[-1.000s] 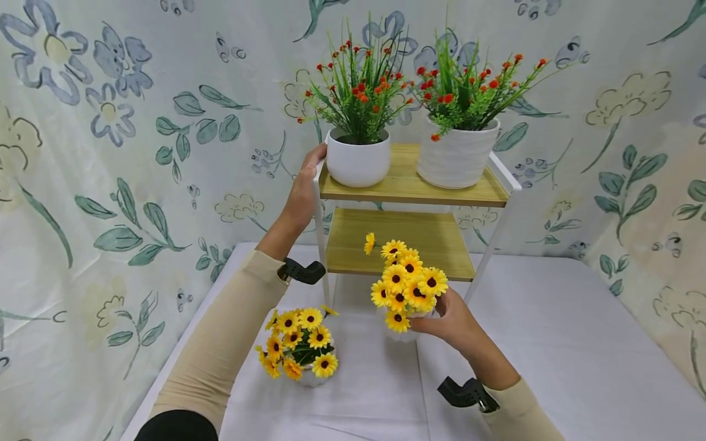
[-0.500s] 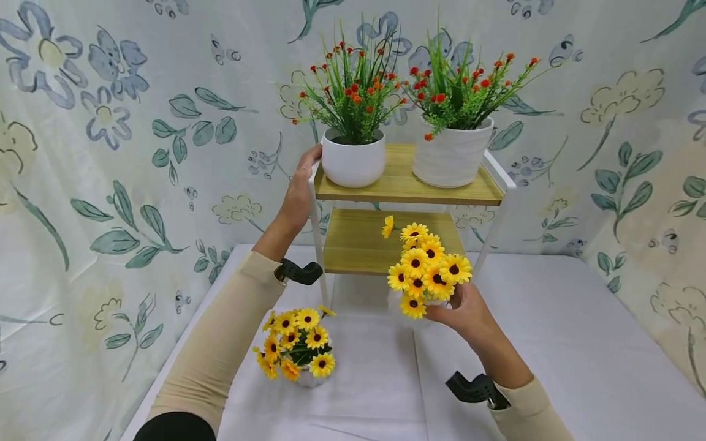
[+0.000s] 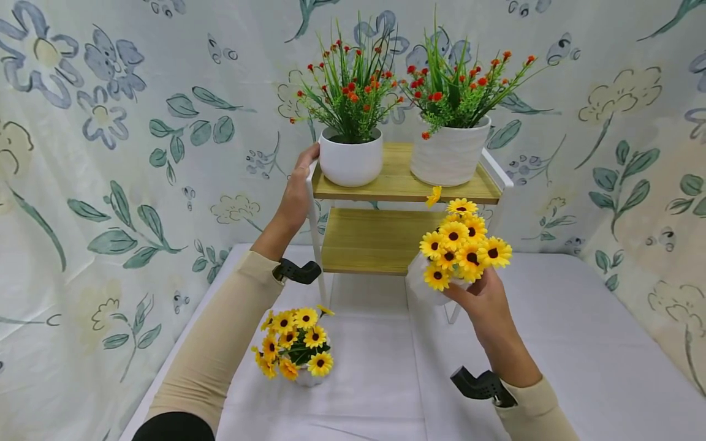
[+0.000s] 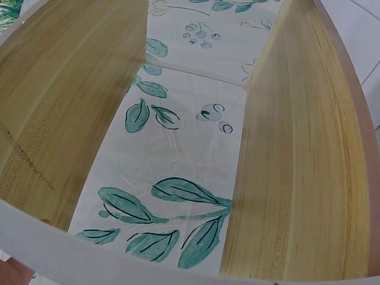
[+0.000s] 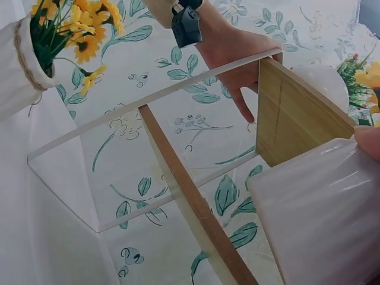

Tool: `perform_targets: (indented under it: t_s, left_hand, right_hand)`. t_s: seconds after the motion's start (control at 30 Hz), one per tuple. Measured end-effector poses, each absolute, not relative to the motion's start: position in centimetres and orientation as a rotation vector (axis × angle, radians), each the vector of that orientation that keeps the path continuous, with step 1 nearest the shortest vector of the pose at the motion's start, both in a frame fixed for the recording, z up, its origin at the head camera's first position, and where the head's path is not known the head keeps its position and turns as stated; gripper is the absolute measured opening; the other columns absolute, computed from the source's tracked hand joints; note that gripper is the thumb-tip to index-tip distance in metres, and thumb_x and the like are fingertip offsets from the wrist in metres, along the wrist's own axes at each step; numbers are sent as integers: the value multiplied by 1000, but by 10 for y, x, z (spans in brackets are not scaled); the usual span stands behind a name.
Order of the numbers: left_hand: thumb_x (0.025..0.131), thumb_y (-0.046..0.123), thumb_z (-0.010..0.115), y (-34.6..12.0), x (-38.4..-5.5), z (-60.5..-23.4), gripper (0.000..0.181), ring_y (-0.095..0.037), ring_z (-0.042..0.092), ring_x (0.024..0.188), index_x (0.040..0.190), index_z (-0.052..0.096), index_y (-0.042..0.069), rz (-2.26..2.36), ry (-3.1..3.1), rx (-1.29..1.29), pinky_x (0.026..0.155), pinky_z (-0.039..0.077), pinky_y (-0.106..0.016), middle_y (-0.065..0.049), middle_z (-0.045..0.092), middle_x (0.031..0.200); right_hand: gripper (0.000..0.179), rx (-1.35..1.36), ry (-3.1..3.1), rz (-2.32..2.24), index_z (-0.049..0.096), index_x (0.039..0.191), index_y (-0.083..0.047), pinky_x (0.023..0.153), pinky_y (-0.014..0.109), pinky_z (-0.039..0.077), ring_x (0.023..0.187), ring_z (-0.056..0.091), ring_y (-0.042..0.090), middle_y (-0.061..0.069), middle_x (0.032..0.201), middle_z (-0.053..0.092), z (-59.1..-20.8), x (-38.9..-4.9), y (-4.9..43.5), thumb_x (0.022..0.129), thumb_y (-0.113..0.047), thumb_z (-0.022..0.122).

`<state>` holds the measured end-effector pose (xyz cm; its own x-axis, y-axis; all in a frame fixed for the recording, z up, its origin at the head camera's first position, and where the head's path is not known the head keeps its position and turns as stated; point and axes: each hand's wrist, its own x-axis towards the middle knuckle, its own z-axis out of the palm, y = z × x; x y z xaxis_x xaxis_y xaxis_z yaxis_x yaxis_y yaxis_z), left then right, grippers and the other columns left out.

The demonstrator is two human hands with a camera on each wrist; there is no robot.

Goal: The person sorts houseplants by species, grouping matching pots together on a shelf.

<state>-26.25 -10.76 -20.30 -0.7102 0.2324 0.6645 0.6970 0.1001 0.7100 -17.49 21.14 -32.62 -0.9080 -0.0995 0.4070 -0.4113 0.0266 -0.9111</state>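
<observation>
A two-tier rack with wooden boards (image 3: 369, 239) and a white frame stands on the table. My left hand (image 3: 295, 196) grips the frame at the upper left corner, its thumb pointing down in the right wrist view. With my right hand (image 3: 488, 309) I hold a white pot (image 5: 326, 214) of yellow artificial sunflowers (image 3: 466, 245), tilted to the left. It is raised off the table, in front of the right end of the lower board. A second pot of sunflowers (image 3: 298, 343) stands on the table at front left.
Two white pots, a smooth one (image 3: 351, 162) and a ridged one (image 3: 449, 156), both with red-flowered grassy plants, stand on the top board. A white cloth (image 3: 584, 349) covers the table. Behind the rack hangs a floral curtain (image 3: 193, 153).
My right hand has carried the sunflower pot rightward and up, from in front of the rack's middle to its right end, tilting it more. My left hand stays on the frame.
</observation>
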Motion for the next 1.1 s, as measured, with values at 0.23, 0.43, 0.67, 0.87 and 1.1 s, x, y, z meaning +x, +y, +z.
perform_targets:
  t_s: [0.23, 0.43, 0.67, 0.87, 1.1]
  left_hand:
    - [96, 17, 13, -109, -263, -204, 59, -29, 15, 143, 149, 17, -8, -1646, -1995, -913, 115, 13, -36, -22, 17, 154]
    - [95, 17, 12, -110, -264, -204, 60, -31, 15, 143, 149, 17, -8, -1636, -1982, -941, 115, 13, -39, -23, 17, 154]
    - [94, 16, 13, -107, -266, -203, 61, -30, 17, 142, 148, 20, -9, -1639, -1956, -968, 115, 14, -40, -24, 19, 153]
    - [95, 16, 14, -107, -265, -202, 59, -29, 17, 142, 149, 20, -8, -1642, -1973, -946, 116, 13, -44, -23, 19, 153]
    - [94, 16, 14, -110, -263, -201, 60, -30, 18, 142, 149, 20, -7, -1648, -1979, -936, 116, 13, -45, -23, 19, 153]
  right_hand:
    - [74, 530, -2002, 1936, 31, 149, -20, 96, 22, 44, 130, 41, 23, 6, 147, 37, -327, -178, 208, 87, -1, 68]
    - [75, 527, -1963, 1895, 33, 147, -18, 102, 20, 39, 133, 37, 22, 5, 146, 37, -328, -182, 202, 85, 1, 70]
    - [78, 500, -1993, 1835, 32, 148, -20, 104, 18, 35, 133, 35, 21, 2, 146, 36, -332, -183, 199, 83, -1, 72]
    - [80, 450, -2040, 1801, 31, 148, -24, 100, 17, 38, 131, 37, 20, 0, 145, 36, -329, -182, 198, 83, -5, 74]
    - [79, 433, -2080, 1762, 32, 148, -22, 111, 39, 28, 130, 35, 19, 3, 146, 36, -313, -176, 189, 83, -2, 73]
